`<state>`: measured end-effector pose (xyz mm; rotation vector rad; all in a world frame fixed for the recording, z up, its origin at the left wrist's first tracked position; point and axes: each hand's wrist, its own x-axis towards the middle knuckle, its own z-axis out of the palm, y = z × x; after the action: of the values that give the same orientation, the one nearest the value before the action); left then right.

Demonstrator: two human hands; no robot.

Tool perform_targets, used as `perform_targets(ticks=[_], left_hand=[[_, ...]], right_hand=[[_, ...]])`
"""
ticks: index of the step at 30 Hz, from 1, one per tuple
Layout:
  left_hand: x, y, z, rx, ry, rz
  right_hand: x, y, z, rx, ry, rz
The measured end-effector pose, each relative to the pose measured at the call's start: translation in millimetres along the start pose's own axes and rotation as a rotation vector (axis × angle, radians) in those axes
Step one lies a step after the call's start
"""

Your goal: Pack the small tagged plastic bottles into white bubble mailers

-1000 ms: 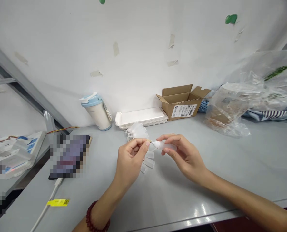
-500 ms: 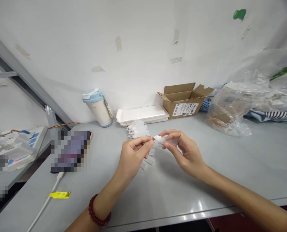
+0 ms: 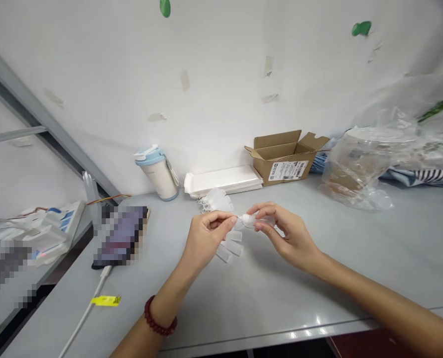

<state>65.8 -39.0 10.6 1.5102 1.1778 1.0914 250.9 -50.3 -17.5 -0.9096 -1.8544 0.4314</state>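
Between my hands is a small translucent plastic tube with a white end (image 3: 248, 219). My right hand (image 3: 291, 235) grips its clear body between thumb and fingers. My left hand (image 3: 205, 235) pinches a thin white string or loop at the white end; its exact attachment is too small to make out. Below the left fingers, several flat translucent strips (image 3: 233, 247) lie fanned on the table. Behind them sits a fanned row of whitish translucent pieces (image 3: 218, 200) with thin loops on their left ends.
On the grey table (image 3: 356, 258) stand a cream tumbler (image 3: 159, 178), a stack of white flat packets (image 3: 225, 180) and an open cardboard box (image 3: 281, 161). Clear plastic bags (image 3: 359, 164) lie at right. A phone (image 3: 122, 236) with a white cable (image 3: 81, 318) lies at left.
The camera view has shifted slightly, so the scene sits a little further right. My hands have drawn slightly apart, and the string between my left fingers and the white end shows more.
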Motion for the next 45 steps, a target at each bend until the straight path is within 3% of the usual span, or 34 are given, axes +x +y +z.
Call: perform_targets(ticks=[3, 6, 9, 13, 16, 20, 26, 31, 35, 40, 45], left_hand=[[5.6, 2.1, -10.5, 0.012, -0.037, -0.007], [13.3, 2.1, -28.3, -0.008, 0.061, 0.021], [21.2, -2.7, -46.9, -0.008, 0.153, 0.0], [29.9, -18.0, -59.8, -0.056, 0.135, -0.064], [34.2, -30.2, -58.8, -0.104, 0.108, -0.108], [35.8, -37.3, -53.8, -0.104, 0.106, -0.156], [33.6, -32.6, -51.1, -0.095, 0.117, -0.164], [31.0, -28.8, -46.6, -0.023, 0.117, -0.193], [29.2, -28.0, -44.0, 0.088, 0.184, -0.173], [26.7, -26.2, -39.8, 0.154, 0.253, -0.061], [19.2, -22.6, -27.3, 0.185, 0.157, 0.036]], right_hand=[[0.8, 7.1, 0.7, -0.039, -0.013, -0.046], [4.2, 24.9, -1.2, -0.121, -0.086, -0.091], [9.8, 47.6, -7.7, -0.247, -0.087, 0.003], [16.0, 66.5, -16.1, -0.326, -0.188, 0.104], [17.4, 67.2, -18.2, -0.316, -0.295, 0.101], [18.5, 56.5, -22.0, -0.296, -0.326, 0.13], [21.8, 47.3, -32.4, -0.247, -0.47, 0.29], [20.7, 53.6, -32.0, -0.245, -0.511, 0.373], [20.3, 55.2, -29.9, -0.288, -0.466, 0.326], [22.7, 52.9, -25.3, -0.26, -0.268, 0.299], [24.2, 43.9, -21.8, -0.091, -0.082, 0.436]])
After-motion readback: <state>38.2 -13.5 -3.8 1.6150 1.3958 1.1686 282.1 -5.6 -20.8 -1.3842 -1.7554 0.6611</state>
